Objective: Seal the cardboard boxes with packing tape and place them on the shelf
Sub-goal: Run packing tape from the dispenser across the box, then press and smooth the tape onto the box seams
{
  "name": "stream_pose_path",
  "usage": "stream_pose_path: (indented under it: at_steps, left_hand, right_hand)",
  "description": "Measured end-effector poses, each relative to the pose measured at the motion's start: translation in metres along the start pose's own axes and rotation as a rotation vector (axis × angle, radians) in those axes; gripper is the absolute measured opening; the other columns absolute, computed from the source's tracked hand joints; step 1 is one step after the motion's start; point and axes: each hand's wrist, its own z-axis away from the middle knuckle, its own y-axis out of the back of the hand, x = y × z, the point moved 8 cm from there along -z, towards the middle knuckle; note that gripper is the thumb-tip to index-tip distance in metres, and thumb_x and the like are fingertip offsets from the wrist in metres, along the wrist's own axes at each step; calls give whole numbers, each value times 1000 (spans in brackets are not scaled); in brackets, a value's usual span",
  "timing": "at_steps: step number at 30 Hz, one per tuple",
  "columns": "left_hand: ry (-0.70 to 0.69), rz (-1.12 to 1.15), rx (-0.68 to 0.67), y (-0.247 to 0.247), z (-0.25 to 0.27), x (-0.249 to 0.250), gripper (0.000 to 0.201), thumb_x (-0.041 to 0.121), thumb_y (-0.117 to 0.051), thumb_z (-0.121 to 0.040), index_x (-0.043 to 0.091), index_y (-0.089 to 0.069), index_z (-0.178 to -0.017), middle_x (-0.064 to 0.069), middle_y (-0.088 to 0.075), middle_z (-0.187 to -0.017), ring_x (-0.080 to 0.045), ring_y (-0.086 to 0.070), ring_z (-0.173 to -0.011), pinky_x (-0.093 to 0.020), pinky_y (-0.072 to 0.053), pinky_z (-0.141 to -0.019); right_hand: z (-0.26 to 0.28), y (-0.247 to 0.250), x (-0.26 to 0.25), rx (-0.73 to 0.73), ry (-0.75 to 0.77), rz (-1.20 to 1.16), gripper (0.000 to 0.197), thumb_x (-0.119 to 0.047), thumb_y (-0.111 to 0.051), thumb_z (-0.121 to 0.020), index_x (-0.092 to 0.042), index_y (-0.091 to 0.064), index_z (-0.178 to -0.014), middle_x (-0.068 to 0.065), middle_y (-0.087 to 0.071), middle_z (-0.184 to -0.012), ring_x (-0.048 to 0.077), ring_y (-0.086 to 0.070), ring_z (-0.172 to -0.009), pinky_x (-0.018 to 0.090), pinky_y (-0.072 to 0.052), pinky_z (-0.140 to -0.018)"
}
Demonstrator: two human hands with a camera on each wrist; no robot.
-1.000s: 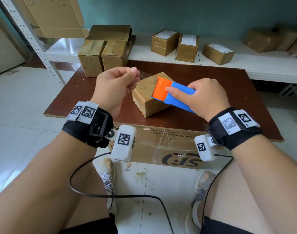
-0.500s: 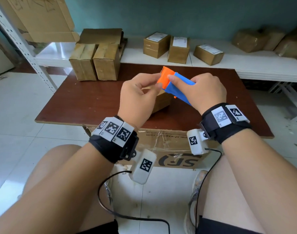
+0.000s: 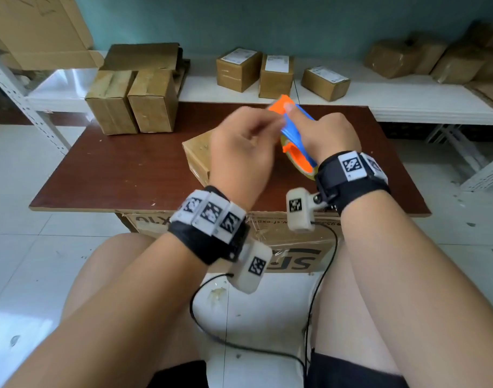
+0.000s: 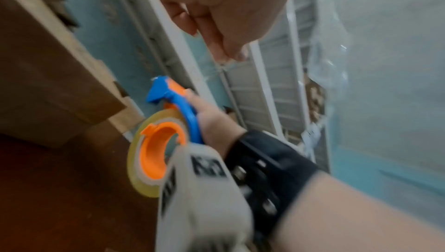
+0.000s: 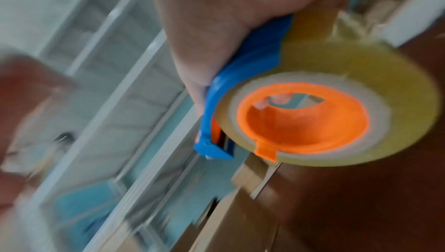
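R hand (image 3: 328, 135) is gripping the dispenser (image 3: 297, 127), fingers wrapped round the blue frame, thumb pressing near the orange front plate. It is being held up over the desk (image 3: 113, 169), not touching the box (image 3: 196, 155). The tape roll (image 5: 337, 104) is sitting on the orange hub, plenty of tape left by the look of it.

L hand (image 3: 239, 152) is hovering just beside the dispenser's front, fingers curled; too blurred to tell whether it is pinching a tape end or holding nothing. In the L wrist view its fingertips (image 4: 231, 52) are sitting apart from the cutter end.

The box is lying on the desk right under both hands, partly hidden by the L hand. 2 boxes (image 3: 133, 102) are standing at the desk's far L corner; 3 labelled boxes (image 3: 279, 71) are sitting on the shelf (image 3: 407, 99) behind.

Step in hand, prob.: freeing the tape end for the next strip.
- Pinch the end at a corner, pull straight out, keep it flat so it isn't folding on itself.
- Keep fingers off the cutter teeth.
- Start the strip over the box edge, run along the seam, press down w/ the plate, then tear.
- Steady the box w/ the L hand while pulling; it looks light and could slide.

Writing: carton (image 3: 290, 247) under the desk is showing "SF" and part of a web address, upside down from here. Shelf box labels are too small to read.
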Motion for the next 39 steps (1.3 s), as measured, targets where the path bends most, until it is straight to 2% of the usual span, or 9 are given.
stream_pose_path:
  at_steps: [4,8,13,16,22,26,31,36,39]
  left_hand:
    - [-213,-32,-90,-13,12,33,4,4,-78,-94,4,-81,-95,-4,-78,-91,-11,-71,-84,-18,-52,-80]
    - [146,-36,-91,10,-14,-26,3,18,-78,-96,16,-80,-94,8,-78,-89,0,-71,-83,-25,-59,-80]
    - [555,127,-11,50,-26,-90,5,22,-77,-99,22,-77,-94,4,-78,-85,-8,-73,-86,-27,-58,-82]
    - [648,214,10,64,-25,-100,7,20,-74,-101,22,-76,-94,5,-75,-84,-8,-72,-87,-27,-58,-82]
    - [745,238,24,74,-20,-109,5,18,-74,-100,14,-76,-103,1,-76,-86,-6,-71,-77,-25,-56,-80]
    - [838,217,40,72,-15,-115,10,19,-80,-94,11,-75,-99,3,-80,-96,-9,-78,-90,-25,-56,-91]
    - [922,309,89,71,-8,-118,17,23,-84,-81,13,-79,-94,-1,-81,-90,-16,-79,-94,-49,-48,-114]
    - [646,243,73,73,-24,-85,21,19,-70,-99,12,-74,-80,-4,-80,-88,-14,-68,-71,-27,-57,-82]
    - [575,337,-23,67,-27,-72,25,14,-65,-101,10,-72,-78,-10,-78,-92,-19,-71,-67,-32,-58,-84]
  right_hand:
    - [-22,0,25,-89,-91,-114,71,-78,-58,-92,-9,-60,-104,11,-65,-98,32,-61,-86,36,-44,-76]
    - [-28,-19,25,-236,-27,136,62,-53,-71,-97,-2,-59,-130,12,-58,-109,32,-57,-95,36,-41,-78]
    - [-34,-27,21,-202,98,268,42,-37,-75,-96,-5,-68,-123,13,-69,-127,34,-64,-109,37,-47,-83]
    - [-24,-28,-3,-170,259,103,46,-34,-75,-96,-19,-66,-138,5,-66,-137,26,-62,-127,37,-49,-105]
    - [24,-70,-49,-496,477,27,64,-24,-66,-98,-27,-47,-160,-3,-43,-166,16,-39,-153,25,-34,-115]
    - [37,-79,-59,-462,547,232,38,-16,-60,-98,-7,-69,-134,17,-62,-145,36,-57,-134,44,-47,-112]
    - [41,-63,-65,-252,515,177,35,-41,-60,-95,-17,-80,-110,4,-76,-86,28,-70,-93,46,-60,-93]
    - [58,-70,-79,-470,497,-258,75,-67,-74,-88,-24,-60,-148,-9,-67,-133,6,-64,-120,30,-51,-108]
    - [57,-72,-85,-497,499,-469,68,-70,-85,-73,-29,-72,-127,-8,-73,-122,8,-70,-112,37,-57,-104]
